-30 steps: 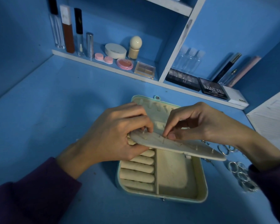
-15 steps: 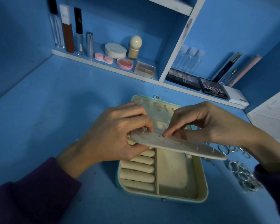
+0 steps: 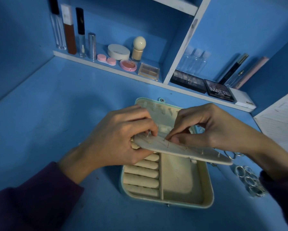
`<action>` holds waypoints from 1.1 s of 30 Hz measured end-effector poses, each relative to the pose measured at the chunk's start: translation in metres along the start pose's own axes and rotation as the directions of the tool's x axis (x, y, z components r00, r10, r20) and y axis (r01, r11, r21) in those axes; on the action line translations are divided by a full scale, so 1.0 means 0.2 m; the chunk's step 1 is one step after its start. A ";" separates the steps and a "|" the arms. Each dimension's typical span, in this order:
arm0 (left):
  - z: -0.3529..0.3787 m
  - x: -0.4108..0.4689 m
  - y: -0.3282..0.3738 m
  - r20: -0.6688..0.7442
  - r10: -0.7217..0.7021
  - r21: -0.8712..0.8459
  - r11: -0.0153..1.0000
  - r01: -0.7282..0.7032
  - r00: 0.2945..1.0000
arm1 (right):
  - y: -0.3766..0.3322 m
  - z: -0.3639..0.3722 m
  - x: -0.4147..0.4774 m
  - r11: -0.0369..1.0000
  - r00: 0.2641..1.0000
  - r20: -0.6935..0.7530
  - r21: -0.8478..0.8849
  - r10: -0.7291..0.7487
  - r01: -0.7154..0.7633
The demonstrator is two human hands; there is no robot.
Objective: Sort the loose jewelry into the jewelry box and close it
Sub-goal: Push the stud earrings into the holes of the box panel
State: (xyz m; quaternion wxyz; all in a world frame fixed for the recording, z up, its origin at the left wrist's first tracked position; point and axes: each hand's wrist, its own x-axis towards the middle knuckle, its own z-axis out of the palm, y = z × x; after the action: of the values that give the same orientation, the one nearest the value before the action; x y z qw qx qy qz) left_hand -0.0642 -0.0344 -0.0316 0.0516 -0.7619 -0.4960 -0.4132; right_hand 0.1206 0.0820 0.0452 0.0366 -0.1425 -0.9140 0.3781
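While left grip (image 3: 116,139) holds panel (image 3: 190,152) | right grip (image 3: 206,127) pinches pin (image 3: 164,140) mid-panel

The word "MATTE" stands in pale capitals on the lid of the dark square eyeshadow palette (image 3: 219,92) lying on the white-edged blue shelf (image 3: 90,63). Print on the long black palette (image 3: 188,80) beside it, the round white compact (image 3: 118,51) and the white box (image 3: 243,100) is too small to read.

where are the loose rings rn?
Head view, lower right: the silver rings lie in a pile on the blue desk, just right of the open jewelry box, next to the right sleeve.
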 end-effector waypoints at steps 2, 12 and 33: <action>0.00 0.00 0.00 0.004 0.004 -0.001 1.000 -0.004 1.000 | 0.00 0.00 0.01 1.000 1.000 0.018 -0.008 -0.003 0.003; 0.00 0.00 0.00 0.017 0.012 -0.002 1.000 -0.012 1.000 | 0.01 -0.01 0.03 0.999 0.996 0.075 0.011 0.047 -0.048; -0.01 0.00 0.00 0.023 0.010 0.004 1.000 -0.010 1.000 | -0.02 0.02 0.05 0.993 0.999 0.039 -0.110 0.038 -0.034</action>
State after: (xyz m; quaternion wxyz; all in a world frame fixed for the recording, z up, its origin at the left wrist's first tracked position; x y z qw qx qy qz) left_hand -0.0650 -0.0352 -0.0308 0.0493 -0.7691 -0.4935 -0.4031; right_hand 0.1093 0.0783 0.0447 0.0032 -0.1528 -0.9311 0.3311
